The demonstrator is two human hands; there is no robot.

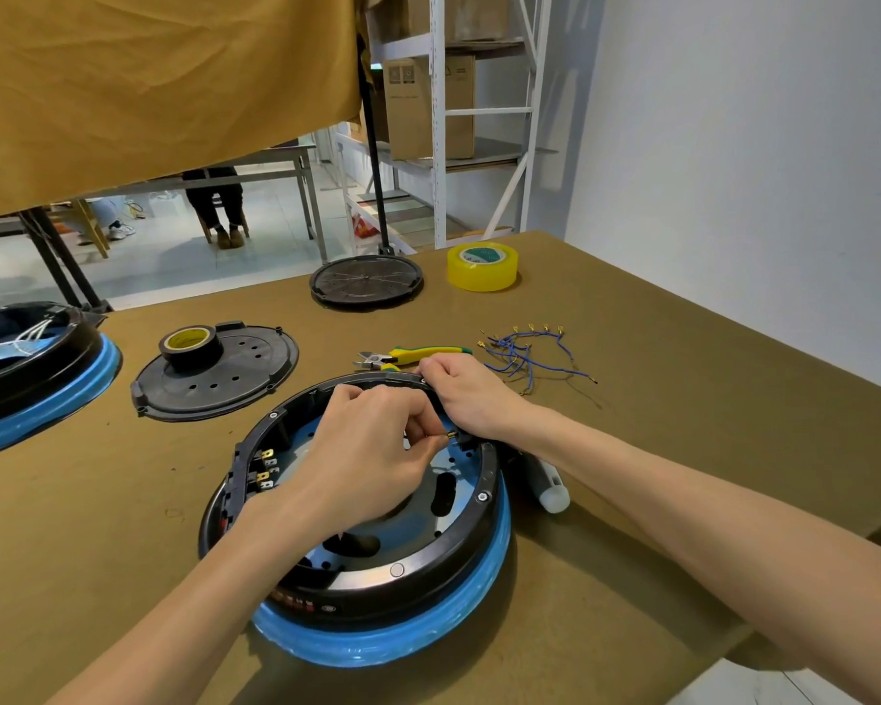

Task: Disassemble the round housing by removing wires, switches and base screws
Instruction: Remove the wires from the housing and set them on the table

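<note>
The round housing (377,577), black with a blue band round its foot, sits nearest on the bench (682,348), open side up, both forearms reaching over it. The left hand (362,450) is inside the ring, its thumb and forefinger closed in a narrow grip on a small brass-tipped terminal (448,436) at the far-right inner wall. The right hand (471,394) comes over the rim from outside, fingers curled on the black edge just above that spot, apparently steadying the housing or the part behind it; what its fingertips touch is hidden.

The relation that matters: the terminal lies directly right of the left fingertips, between the 2 hands, and its long axis runs roughly left to right, pointing from the wall toward the centre of the housing. So the likely pull is leftward, inward, along that axis, while the right hand braces the wall against it. The left hand is the nearer one and already has it.

On the left inner wall a row of brass-tabbed switches (264,470) is still seated, and a rim screw (482,497) is still in. A bundle of blue wires (525,356) lies well apart on the bench beyond the right hand, with yellow-handled cutters (408,356) just behind the housing
</note>
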